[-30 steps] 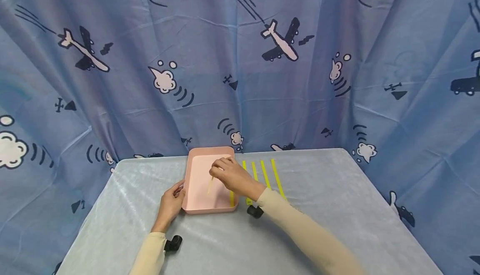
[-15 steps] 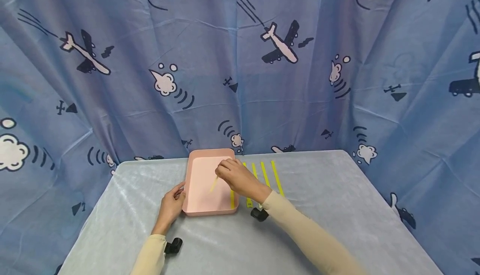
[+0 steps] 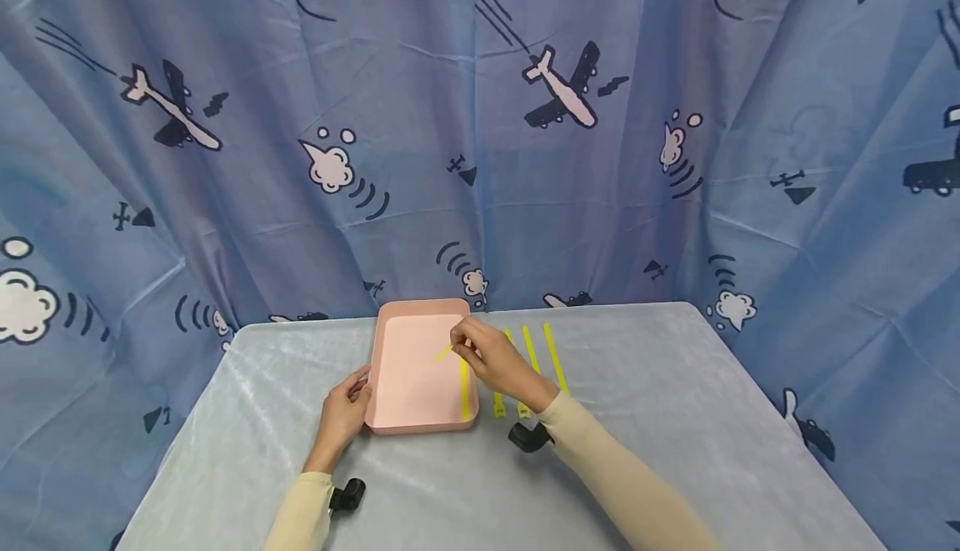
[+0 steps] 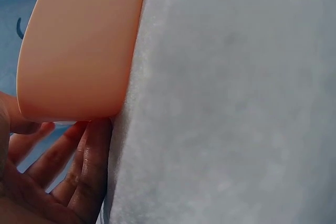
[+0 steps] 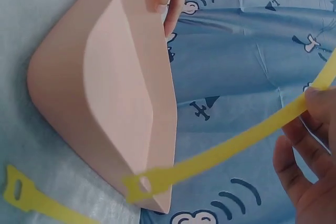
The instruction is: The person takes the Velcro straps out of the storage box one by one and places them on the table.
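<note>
My right hand pinches a yellow strap-type cable tie over the pink tray. The slotted end lies across the tray's edge in the right wrist view; a short tail sticks out leftward past the fingers. A yellow strip runs down the tray's right side and looks like part of this tie, though the hand hides any join. At the tray's left side my left hand holds the wall, with the thumb by the rim and fingers against the outside.
Several yellow cable ties lie in a row right of the tray, partly covered by my right hand and forearm. One slotted end shows beside the tray. A patterned blue curtain hangs behind the grey cloth-covered table.
My right hand has moved rightward toward the tray's right wall, and the tie's tail has moved right and tilted up with it. My left hand and the tray have stayed put.
</note>
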{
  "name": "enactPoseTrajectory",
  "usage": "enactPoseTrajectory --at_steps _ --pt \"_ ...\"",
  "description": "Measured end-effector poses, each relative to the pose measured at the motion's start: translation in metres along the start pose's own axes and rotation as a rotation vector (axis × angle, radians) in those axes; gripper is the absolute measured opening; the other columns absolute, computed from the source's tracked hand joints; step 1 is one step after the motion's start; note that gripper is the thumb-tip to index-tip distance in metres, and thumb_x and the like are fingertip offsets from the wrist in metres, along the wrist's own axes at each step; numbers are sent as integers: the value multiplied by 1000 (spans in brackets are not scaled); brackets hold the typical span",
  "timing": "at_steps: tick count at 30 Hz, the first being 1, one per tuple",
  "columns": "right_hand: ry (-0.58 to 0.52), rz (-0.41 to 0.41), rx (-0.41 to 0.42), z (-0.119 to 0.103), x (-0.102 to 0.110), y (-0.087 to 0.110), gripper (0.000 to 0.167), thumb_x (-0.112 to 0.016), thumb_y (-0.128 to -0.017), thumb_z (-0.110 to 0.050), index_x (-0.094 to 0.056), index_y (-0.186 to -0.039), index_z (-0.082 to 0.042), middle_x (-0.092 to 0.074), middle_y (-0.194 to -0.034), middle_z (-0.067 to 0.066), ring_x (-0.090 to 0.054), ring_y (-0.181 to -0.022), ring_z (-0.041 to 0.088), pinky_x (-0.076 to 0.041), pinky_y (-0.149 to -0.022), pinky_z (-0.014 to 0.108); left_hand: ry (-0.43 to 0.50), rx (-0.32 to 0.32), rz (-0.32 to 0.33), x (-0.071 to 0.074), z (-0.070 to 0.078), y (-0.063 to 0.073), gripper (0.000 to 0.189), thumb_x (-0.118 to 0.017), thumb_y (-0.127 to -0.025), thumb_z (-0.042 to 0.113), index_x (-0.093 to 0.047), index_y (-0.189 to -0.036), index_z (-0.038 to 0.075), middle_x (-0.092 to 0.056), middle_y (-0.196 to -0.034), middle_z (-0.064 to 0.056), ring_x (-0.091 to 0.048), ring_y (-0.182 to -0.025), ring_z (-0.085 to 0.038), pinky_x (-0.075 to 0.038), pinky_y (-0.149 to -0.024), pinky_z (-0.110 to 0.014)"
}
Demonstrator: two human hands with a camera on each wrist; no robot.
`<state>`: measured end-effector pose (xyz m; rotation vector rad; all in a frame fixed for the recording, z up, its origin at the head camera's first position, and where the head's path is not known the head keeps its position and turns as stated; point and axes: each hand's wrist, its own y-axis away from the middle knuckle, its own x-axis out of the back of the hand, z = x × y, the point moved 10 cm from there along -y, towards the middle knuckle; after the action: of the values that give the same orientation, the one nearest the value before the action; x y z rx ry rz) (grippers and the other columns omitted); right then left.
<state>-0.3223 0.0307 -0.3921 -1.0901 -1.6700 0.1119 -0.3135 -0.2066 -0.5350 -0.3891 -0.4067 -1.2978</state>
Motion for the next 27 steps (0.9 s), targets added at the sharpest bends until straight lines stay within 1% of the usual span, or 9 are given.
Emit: enactPoseTrajectory --at_steps 3,6,11,14,16,18,24,25,27 --pt "-49 13 -93 10 1 4 6 -62 -96 -9 -56 -98 -9 -60 -90 0 -58 -80 10 -52 -70 21 -3 -6 2 -1 -1 0 41 -53 -99 13 -57 -139 10 -66 -125 -22 -66 -110 -31 -53 -90 -41" --pt "-74 14 -182 20 1 8 9 -62 -96 -11 -57 -103 -10 -62 -90 0 -59 -81 10 -53 -70 21 2 -2 -2 -2 -1 0 41 -53 -99 13 -56 -140 9 -66 -125 -22 -66 -111 -30 -54 -90 -40" --pt "-114 19 -279 32 0 15 20 -63 -95 -11 -59 -114 -10 -64 -91 1 -58 -81 11 -55 -71 25 3 1 -3 -1 -1 0 41 -52 -99 13 -55 -140 9 -66 -126 -22 -66 -112 -31 -54 -91 -41" --pt "-157 43 -329 38 1 19 23 -64 -94 -11 -60 -117 -10 -63 -90 1 -58 -81 11 -55 -71 28 2 2 -4 0 0 0 42 -52 -99 14 -55 -141 10 -65 -126 -22 -65 -112 -31 -53 -92 -43" --pt "-202 62 -372 43 2 23 22 -64 -95 -12 -62 -117 -10 -63 -90 1 -57 -80 12 -54 -70 27 4 4 -2 0 0 0 41 -52 -99 14 -55 -140 10 -66 -126 -21 -65 -112 -31 -53 -92 -43" --pt "-268 83 -411 47 2 26 22 -63 -95 -13 -64 -117 -9 -63 -90 3 -58 -79 16 -52 -68 25 8 5 -2 0 0 0 41 -52 -99 14 -56 -140 10 -66 -126 -21 -65 -112 -30 -53 -93 -43" --pt "-464 104 -526 60 -3 37 23 -60 -98 -17 -65 -118 -7 -63 -93 9 -58 -82 40 -49 -65 21 11 9 -5 -1 -1 0 41 -52 -100 15 -55 -141 10 -65 -126 -22 -65 -112 -31 -53 -93 -44" --pt "-486 104 -539 62 -4 38 23 -60 -98 -18 -65 -119 -7 -63 -94 10 -58 -82 41 -49 -65 21 11 8 -6 -1 -1 0 41 -52 -100 15 -55 -141 10 -65 -126 -22 -65 -112 -31 -53 -93 -44" --pt "-518 107 -559 64 -5 41 25 -59 -98 -17 -64 -120 -5 -62 -95 12 -57 -81 40 -49 -64 22 12 7 -6 -1 -1 0 41 -52 -100 15 -55 -141 10 -65 -127 -22 -65 -113 -32 -53 -94 -45"
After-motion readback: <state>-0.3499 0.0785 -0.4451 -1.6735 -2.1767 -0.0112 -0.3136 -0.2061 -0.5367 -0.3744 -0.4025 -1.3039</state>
